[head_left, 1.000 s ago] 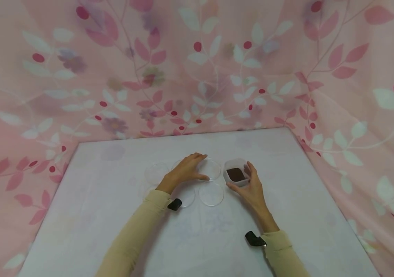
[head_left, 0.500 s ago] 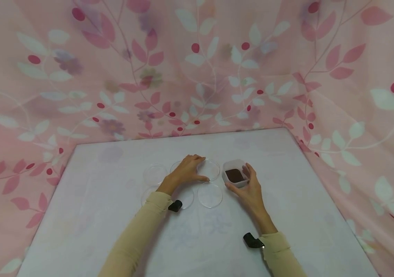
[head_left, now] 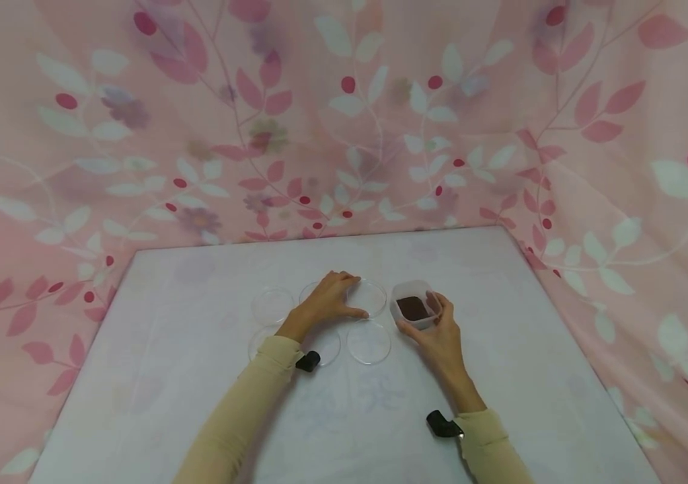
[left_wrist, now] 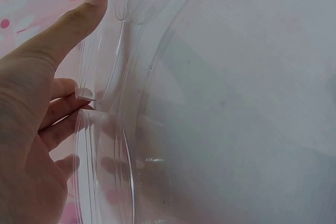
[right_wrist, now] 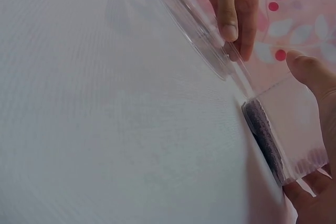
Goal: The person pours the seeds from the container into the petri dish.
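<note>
My left hand (head_left: 324, 300) holds the edge of a clear petri dish (head_left: 374, 298) in the back row, thumb at the near side and fingers at the far side. In the left wrist view, the thumb (left_wrist: 86, 17) and fingers reach round the thin clear walls. My right hand (head_left: 442, 339) grips a clear, squarish plastic container (head_left: 401, 290) by its right side, thumb in front and fingers behind. Dark brown, soil-like material (head_left: 412, 308) covers the container's bottom. The right wrist view shows this material as a dark layer (right_wrist: 265, 137) low in the container.
Several clear petri dishes stand in two rows, including a front right dish (head_left: 369, 343) and a back left dish (head_left: 273, 307). My left forearm (head_left: 241, 410) passes over the front row. A white-covered table (head_left: 501, 302) meets a pink floral curtain (head_left: 319, 134) behind.
My right fingers sit slightly lower at the container's side, and more of its right rim shows. The left hand stays at the same dish. Small overall shifts come from the head camera.
</note>
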Available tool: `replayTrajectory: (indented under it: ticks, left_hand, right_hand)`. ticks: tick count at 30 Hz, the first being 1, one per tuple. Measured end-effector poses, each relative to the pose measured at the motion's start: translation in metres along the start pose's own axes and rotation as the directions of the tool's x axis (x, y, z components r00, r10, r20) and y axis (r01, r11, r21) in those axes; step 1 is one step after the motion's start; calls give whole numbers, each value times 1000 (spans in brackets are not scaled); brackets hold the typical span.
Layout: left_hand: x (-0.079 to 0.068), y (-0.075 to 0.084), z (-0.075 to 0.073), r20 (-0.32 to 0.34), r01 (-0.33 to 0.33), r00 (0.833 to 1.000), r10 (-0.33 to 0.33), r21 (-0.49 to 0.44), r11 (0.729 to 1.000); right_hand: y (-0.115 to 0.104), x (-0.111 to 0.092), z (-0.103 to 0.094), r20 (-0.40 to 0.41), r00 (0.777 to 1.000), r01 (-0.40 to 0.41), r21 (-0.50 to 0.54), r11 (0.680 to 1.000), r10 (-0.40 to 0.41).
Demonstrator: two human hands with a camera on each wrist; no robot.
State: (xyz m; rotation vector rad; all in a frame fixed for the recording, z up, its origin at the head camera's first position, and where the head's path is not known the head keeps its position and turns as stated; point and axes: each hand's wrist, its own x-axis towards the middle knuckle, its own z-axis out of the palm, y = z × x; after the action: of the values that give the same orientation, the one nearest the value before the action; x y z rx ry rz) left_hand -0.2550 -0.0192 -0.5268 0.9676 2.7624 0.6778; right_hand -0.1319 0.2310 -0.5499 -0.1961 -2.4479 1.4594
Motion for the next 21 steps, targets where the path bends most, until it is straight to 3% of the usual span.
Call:
replayTrajectory:
  ticks: [8,21]
  left_hand:
    - [-2,2,-2,-4,-12,1000,12,-20,1000]
    - [-1,0,-2,-28,-51,998,51,-4,999]
  right_hand:
    - [-3,6,-8,21,1000,18,-29,999,-18]
    - [-9,31,-27,29,983,183,-120,976,-181]
